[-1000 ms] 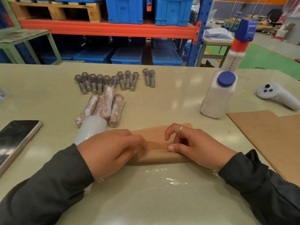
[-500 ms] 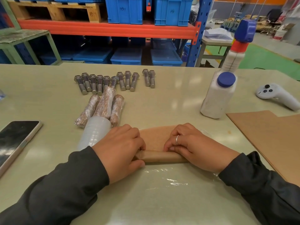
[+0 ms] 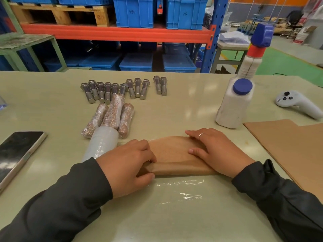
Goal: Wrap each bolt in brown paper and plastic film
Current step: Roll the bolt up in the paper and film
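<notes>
Brown paper (image 3: 173, 151) near the counter's (image 3: 192, 109) front edge, half rolled over clear plastic film (image 3: 181, 191). Left hand (image 3: 125, 166) grips the roll's left end, fingers curled round it; right hand (image 3: 216, 151) presses flat on the paper, fingers straight. Bare bolts (image 3: 122, 89) toward the far edge — three wrapped bolts (image 3: 111, 117) just before them.

Brown paper (image 3: 174, 151); silver bolts (image 3: 122, 89); white bottle (image 3: 232, 105), blue cap (image 3: 243, 86); blue crates (image 3: 134, 13).
</notes>
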A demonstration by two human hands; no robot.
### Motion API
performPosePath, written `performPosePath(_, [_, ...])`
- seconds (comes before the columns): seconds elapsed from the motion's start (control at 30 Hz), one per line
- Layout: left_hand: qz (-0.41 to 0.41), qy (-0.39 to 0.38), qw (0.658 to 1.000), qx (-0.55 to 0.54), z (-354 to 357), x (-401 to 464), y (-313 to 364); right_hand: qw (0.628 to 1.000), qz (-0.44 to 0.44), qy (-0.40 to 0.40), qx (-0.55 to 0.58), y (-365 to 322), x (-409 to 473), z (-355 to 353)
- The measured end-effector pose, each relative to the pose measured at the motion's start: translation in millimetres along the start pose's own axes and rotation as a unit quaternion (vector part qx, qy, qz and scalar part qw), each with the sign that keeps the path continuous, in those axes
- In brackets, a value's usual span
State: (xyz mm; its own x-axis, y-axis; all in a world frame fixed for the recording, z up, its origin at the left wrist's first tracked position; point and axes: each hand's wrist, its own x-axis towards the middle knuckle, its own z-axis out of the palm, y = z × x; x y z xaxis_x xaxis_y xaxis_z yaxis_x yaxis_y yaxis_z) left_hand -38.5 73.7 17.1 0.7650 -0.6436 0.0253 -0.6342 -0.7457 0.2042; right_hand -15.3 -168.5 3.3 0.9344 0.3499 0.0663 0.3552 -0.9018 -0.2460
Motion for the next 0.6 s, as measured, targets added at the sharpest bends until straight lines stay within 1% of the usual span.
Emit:
performPosePath(0.13, [0.006,0.007,1.000,-0.009,-1.1,-1.6,0.3,0.999,-0.018,0.031,0.002,-2.6,2.9,-1.5])
performPosePath(0.33, [0.009,0.016,1.000,-0.004,-0.8,-1.6,-0.3,0.986,-0.064,0.113,0.108,-7.4,-4.5,-7.1])
performPosePath(0.43, [0.011,0.026,0.999,0.016,-1.7,-2.3,0.9,0.981,-0.087,0.081,0.153,-14.2,-11.4,-10.7])
performPosePath(0.5, [0.010,0.028,0.999,0.030,-2.2,-2.9,2.4,0.982,-0.109,0.062,0.138,-19.9,-14.0,-11.0])
performPosePath(0.6, [0.006,0.033,0.999,0.031,-2.4,-3.7,3.4,0.985,-0.139,0.097,0.039,-23.3,-13.9,-8.8])
